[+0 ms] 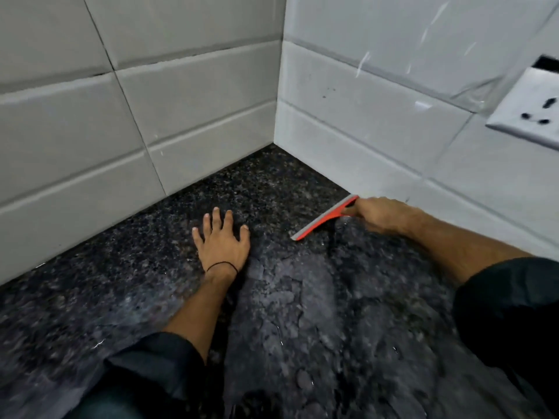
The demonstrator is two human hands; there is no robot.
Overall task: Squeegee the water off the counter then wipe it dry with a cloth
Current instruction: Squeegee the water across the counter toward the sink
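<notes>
A dark speckled granite counter (151, 267) runs into a tiled corner. A sheet of water (317, 297) spreads over its middle and near part. My right hand (378, 214) is closed on the handle of a red and grey squeegee (325, 217), whose blade rests on the counter close to the right wall, slanting from the wall down to the left. My left hand (222, 240) lies flat on the counter with fingers spread, palm down, left of the squeegee and holding nothing. No cloth is in view.
White tiled walls (136, 116) meet at the corner behind the counter. A white electrical socket plate (529, 107) sits on the right wall, above the counter. Dark sleeves cover both my upper arms.
</notes>
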